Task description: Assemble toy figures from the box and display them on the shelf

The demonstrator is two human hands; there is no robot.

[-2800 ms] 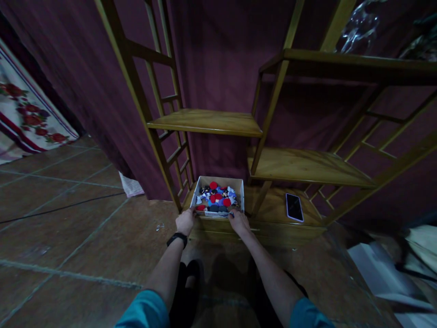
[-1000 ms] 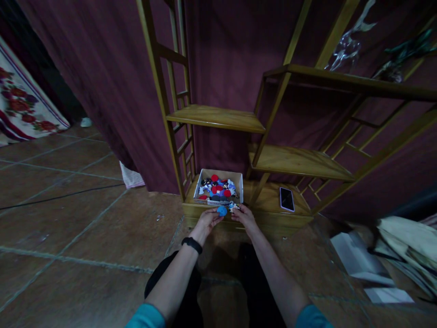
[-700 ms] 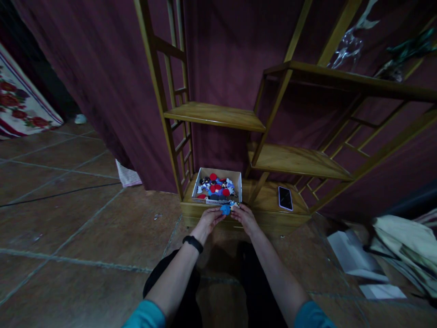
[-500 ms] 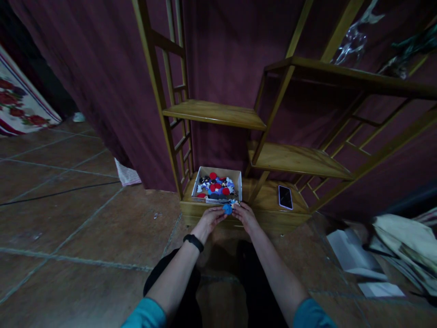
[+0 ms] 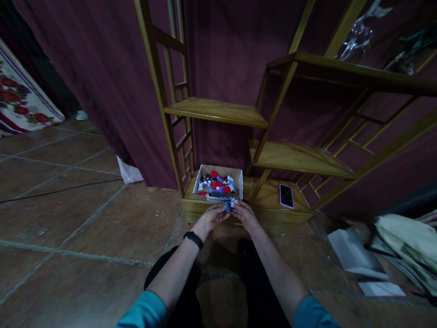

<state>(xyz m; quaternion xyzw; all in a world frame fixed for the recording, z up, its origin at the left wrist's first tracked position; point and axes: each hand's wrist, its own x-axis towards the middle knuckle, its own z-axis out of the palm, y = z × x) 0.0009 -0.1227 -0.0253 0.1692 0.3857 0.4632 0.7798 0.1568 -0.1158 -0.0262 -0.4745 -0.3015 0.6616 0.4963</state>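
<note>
Blue plastic or cloth, which of the two cannot be told, is seen between the hands: a small blue piece [image 5: 227, 207] is pinched by the fingertips of the left hand [image 5: 210, 217]. A small pale piece [image 5: 234, 205] is pinched by the right hand [image 5: 246, 217], and its details are too small to be made out. The two pieces are held close side by side, just in front of the near edge of a shallow box [image 5: 233, 173]; whether they touch cannot be told.

The box is set at the left end of the low base [image 5: 276, 218] of a wooden shelf unit, and its floor is largely covered by a jumble of small items, among which red discs [image 5: 214, 174], dark discs [image 5: 215, 194] and white and blue bits can be picked out. To the right of the box, a phone [image 5: 286, 196] is laid flat on the same base, dark screen upward.

A black band [image 5: 194, 239] is worn on the left wrist, and teal sleeves [image 5: 145, 310] are seen on both arms. The unit is backed by a maroon curtain [image 5: 221, 59]. On the tiled floor [image 5: 85, 228], a dark cable [image 5: 64, 190] is stretched at the left, and a pale bag [image 5: 406, 232] is seen at the right.
</note>
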